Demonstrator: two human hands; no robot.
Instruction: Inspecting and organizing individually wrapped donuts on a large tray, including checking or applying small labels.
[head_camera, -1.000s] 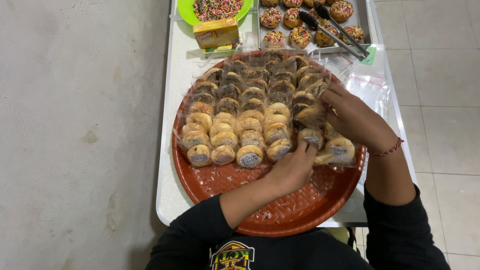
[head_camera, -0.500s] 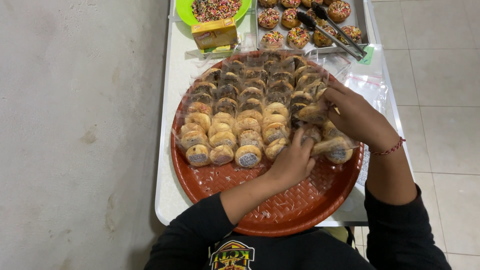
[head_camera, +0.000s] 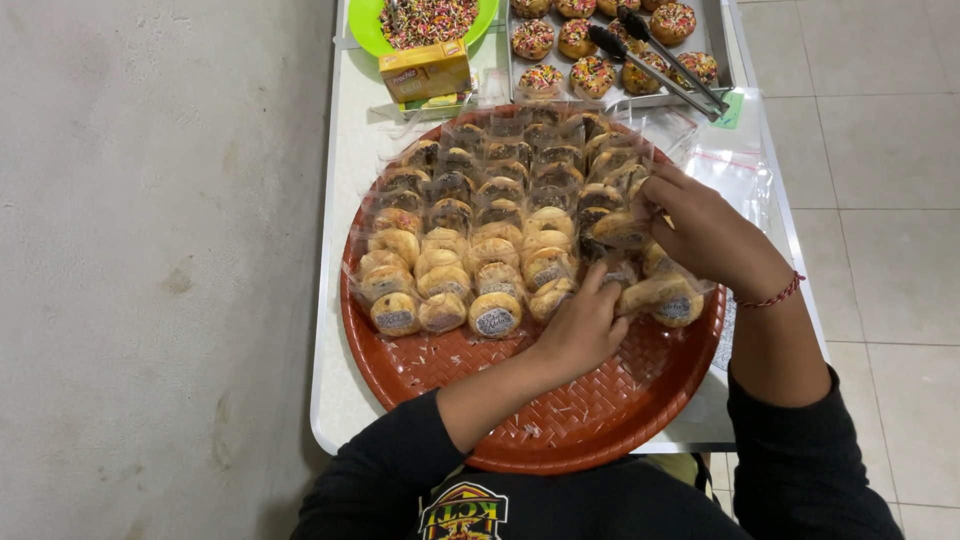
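On the round red tray (head_camera: 560, 440), the left hand (head_camera: 580, 330) curls its fingers on a wrapped pastry (head_camera: 555, 295). The right hand (head_camera: 710, 235) pinches another wrapped one (head_camera: 622, 230). They look light, soft and crumbly in slippery wrap, best held gently by the sides. Farther off sit tongs (head_camera: 660, 58).

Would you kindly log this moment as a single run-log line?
left hand: on wrapped pastries | right hand: grips one wrapped pastry | round woven tray | tongs on metal pan
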